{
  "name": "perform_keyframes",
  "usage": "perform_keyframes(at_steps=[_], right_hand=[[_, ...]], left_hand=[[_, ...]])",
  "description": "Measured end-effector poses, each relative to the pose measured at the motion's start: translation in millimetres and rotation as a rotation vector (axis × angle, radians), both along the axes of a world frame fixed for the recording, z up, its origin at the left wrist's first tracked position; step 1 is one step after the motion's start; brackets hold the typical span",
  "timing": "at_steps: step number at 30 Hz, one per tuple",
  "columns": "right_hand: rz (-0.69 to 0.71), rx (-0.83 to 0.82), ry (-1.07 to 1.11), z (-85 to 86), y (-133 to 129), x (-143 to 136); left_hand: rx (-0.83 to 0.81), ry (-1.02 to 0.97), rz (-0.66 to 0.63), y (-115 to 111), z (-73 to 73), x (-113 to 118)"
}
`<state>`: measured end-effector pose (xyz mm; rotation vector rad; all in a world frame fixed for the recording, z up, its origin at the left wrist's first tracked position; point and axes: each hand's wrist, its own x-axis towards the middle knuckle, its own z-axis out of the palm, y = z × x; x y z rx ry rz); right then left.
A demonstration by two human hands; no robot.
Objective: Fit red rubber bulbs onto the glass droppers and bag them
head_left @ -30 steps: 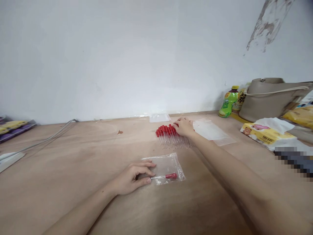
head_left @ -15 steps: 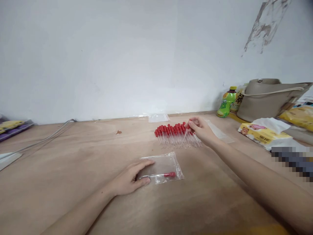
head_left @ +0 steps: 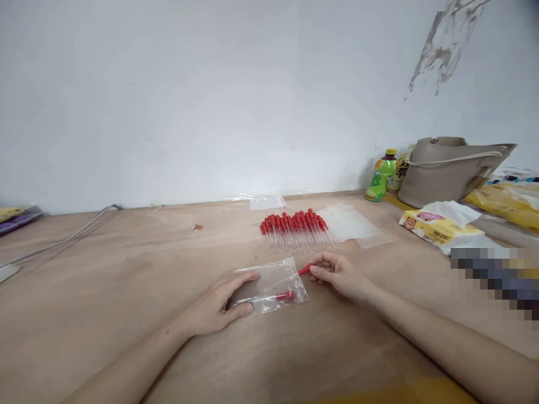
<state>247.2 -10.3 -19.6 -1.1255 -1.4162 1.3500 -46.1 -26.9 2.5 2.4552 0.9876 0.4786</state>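
Observation:
A clear zip-lock bag (head_left: 266, 273) lies on the wooden table, its zip end pointing right. Inside it rests a glass dropper (head_left: 285, 295) with a red rubber bulb. My left hand (head_left: 213, 306) lies over the bag's left end, thumb and fingers spread apart on the plastic. Between thumb and fingers, my right hand (head_left: 339, 276) pinches a second red-bulbed dropper (head_left: 304, 270) by its bulb. Its glass tube points left over the bag's zip end; whether the tip is inside or above the plastic, I cannot tell. Beyond the bag, several droppers (head_left: 295, 224) lie side by side in a row.
Flat clear bags (head_left: 351, 223) lie right of the row, and another bag (head_left: 266, 202) is by the wall. To the right stand a tissue pack (head_left: 440, 230), a green bottle (head_left: 381, 177) and a grey handbag (head_left: 442, 174). A cable (head_left: 71, 241) crosses the left side.
My right hand has brought a dropper from the row down and left to the bag's zip end. My left hand stays on the bag; the whole view has shifted slightly.

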Motion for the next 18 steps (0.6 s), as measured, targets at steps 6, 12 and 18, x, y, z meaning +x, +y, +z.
perform_keyframes(at_steps=[6,12,18], right_hand=[[0.115,0.273,-0.395,-1.9,-2.0,-2.4],[0.003,0.419,-0.475,-10.2,2.9,-17.7],[0.002,0.478,-0.539,-7.9,0.9,-19.8]], left_hand=[[0.018,0.033,0.001,-0.1,1.8,1.8],[0.037,0.021,-0.013,0.3,2.5,6.0],[0.046,0.025,0.003,0.1,2.3,6.2]])
